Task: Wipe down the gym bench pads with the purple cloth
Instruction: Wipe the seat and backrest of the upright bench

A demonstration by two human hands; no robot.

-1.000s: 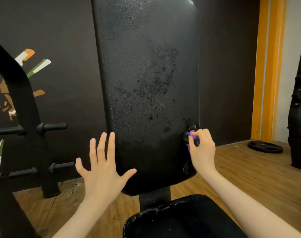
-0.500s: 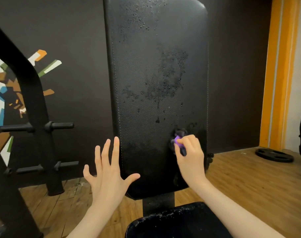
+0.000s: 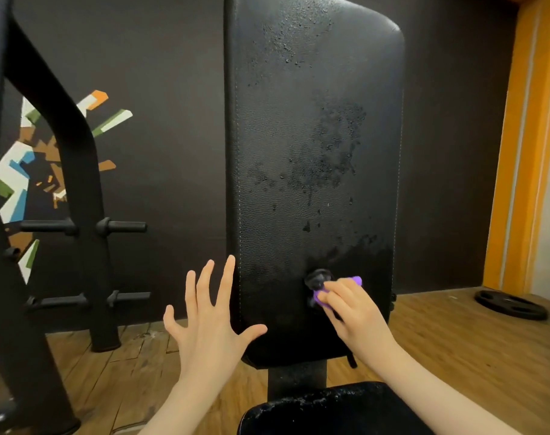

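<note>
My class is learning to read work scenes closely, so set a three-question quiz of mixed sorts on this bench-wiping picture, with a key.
1. True or false: the left hand grips the cloth.
2. Where on the back pad is the right hand wiping? A) the top edge B) the lower part C) the rear
3. Fill in: droplets show on the back pad's upper and middle areas and on the ____ pad below.

Key
1. False: it is spread open with nothing in it; the right hand holds the cloth.
2. B
3. seat
</note>
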